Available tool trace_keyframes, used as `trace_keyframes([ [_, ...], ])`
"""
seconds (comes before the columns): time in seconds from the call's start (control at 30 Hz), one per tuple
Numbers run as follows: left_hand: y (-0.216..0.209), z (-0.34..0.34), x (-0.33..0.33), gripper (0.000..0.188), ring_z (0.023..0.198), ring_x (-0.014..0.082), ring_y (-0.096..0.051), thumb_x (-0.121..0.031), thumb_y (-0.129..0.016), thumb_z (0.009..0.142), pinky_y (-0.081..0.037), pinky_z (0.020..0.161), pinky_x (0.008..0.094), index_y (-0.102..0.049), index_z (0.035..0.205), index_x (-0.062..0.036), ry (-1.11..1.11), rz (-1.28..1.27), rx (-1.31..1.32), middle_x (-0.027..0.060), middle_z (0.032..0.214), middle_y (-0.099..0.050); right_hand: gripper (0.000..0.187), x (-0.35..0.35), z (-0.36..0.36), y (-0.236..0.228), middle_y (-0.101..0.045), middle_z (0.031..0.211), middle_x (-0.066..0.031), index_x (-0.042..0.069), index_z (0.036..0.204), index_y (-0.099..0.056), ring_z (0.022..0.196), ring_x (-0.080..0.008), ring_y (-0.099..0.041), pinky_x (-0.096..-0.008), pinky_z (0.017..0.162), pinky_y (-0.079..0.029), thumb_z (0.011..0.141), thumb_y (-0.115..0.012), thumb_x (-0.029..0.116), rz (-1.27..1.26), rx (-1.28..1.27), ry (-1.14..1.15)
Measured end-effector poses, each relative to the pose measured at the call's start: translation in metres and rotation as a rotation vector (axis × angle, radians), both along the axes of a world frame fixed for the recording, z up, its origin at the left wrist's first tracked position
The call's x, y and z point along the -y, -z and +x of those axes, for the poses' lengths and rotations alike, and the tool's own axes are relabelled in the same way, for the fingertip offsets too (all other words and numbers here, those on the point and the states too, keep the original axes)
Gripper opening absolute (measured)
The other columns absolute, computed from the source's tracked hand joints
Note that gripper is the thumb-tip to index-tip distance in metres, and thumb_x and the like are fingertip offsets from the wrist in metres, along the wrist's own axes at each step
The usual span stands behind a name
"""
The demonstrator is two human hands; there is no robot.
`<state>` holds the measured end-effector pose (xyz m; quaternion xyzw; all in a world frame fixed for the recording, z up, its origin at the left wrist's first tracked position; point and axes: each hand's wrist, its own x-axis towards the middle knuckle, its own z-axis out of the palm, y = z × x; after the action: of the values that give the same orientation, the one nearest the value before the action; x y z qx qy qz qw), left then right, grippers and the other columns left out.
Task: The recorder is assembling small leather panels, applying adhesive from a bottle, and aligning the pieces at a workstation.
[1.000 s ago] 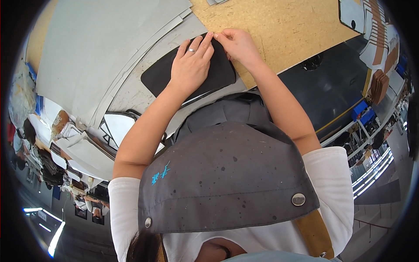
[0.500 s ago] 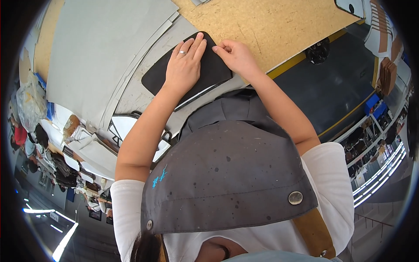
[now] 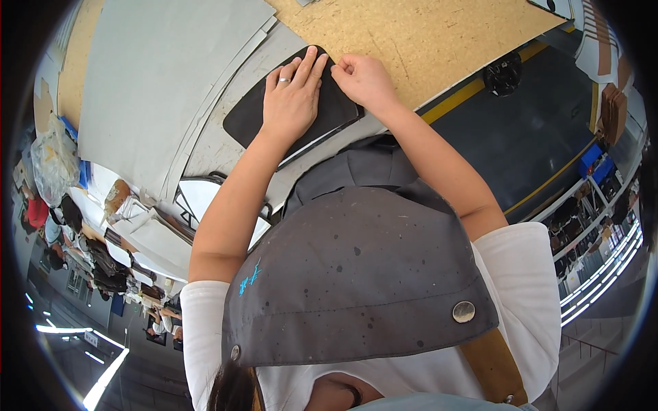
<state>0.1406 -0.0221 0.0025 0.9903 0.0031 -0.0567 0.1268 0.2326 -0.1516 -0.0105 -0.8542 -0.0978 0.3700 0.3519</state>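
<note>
A flat black panel [image 3: 336,106] with rounded corners lies on the grey-covered part of the table in front of me, a pale strip showing along its near edge. My left hand [image 3: 291,99], with a ring on one finger, rests flat on its middle and upper part, fingers stretched out toward the far edge. At the panel's right edge is my right hand [image 3: 363,82], fingers curled in and thumb pressed to them. Whatever is between those fingertips is too small or hidden to make out.
Large grey sheets [image 3: 164,75] overlap on the table to the left. Tan board [image 3: 411,34] covers the far right side. Past the table's right edge are a dark floor [image 3: 507,130] with yellow lines and a round black object [image 3: 504,74]. White pieces [image 3: 202,198] lie beside my left forearm.
My right hand has shifted slightly left and up along the panel's edge, and its fingers have curled in more. My left hand stays flat on the panel.
</note>
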Motion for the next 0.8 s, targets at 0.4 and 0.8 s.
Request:
trace_keyframes([
  [0.4,-0.001,0.005,-0.007,0.041,0.111,0.0242,-0.044,-0.015,-0.047,0.087,-0.026,0.095,0.0407,-0.046,0.128,-0.0134,-0.298,-0.348,0.148,0.0022,0.126,-0.047,0.022,0.001,0.003,0.001,-0.062,0.065,-0.0105,0.007,0.071,-0.061,0.062,-0.027,-0.06,-0.0371,0.058,-0.047,0.076,-0.057,0.028,-0.052,-0.036,-0.024],
  [0.8,0.007,-0.001,0.012,0.043,0.125,0.016,-0.037,-0.023,-0.048,0.089,-0.028,0.101,0.0403,-0.043,0.131,-0.0136,-0.082,0.031,0.051,-0.0024,0.137,-0.04,0.023,0.002,0.001,-0.004,-0.061,0.064,-0.0114,0.006,0.073,-0.06,0.062,-0.0288,-0.059,-0.0383,0.058,-0.046,0.079,-0.056,0.028,-0.023,0.011,-0.074],
])
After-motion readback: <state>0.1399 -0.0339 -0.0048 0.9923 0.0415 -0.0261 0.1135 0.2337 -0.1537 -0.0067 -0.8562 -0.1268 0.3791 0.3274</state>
